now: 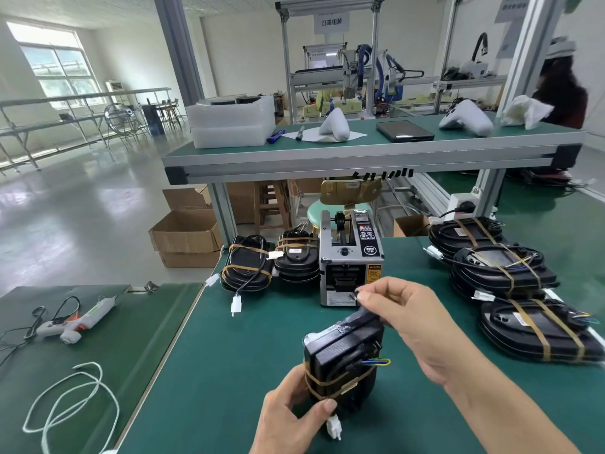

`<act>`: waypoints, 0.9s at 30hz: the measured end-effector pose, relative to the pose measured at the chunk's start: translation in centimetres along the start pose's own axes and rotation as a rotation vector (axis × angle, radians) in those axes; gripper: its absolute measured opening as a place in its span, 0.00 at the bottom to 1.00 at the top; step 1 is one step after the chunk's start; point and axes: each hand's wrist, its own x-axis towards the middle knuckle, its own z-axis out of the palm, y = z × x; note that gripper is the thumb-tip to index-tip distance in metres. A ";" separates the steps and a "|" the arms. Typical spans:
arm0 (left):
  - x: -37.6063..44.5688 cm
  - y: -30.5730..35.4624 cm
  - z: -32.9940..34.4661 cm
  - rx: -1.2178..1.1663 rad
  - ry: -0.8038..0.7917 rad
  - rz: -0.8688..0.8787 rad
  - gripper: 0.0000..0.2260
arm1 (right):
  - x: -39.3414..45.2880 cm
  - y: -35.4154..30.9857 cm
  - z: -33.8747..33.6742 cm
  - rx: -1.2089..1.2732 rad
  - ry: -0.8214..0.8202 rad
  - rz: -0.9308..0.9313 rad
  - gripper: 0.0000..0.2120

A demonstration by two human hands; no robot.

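A worker's left grip [291, 417] is clamping around a rubber-banded black housing [343, 352], holding it upright near the front edge of the green surface [245, 355], while the right grip [402, 319] is pinching a black tape strip [354, 295] just before the tape dispenser [352, 257].

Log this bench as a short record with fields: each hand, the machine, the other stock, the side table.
left hand: grips the lower end of a black unit bound with tan bands
right hand: pinches a small strip of black tape just above the unit's top edge
machine: tape dispenser stands behind the hands on the green mat
other stock: banded units stacked left of the dispenser, more stacks on the right
side table: glue gun and a loose white cord
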 end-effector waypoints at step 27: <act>-0.1 -0.2 0.2 -0.032 0.019 0.006 0.24 | -2.0 2.0 2.0 -0.316 0.125 -0.032 0.05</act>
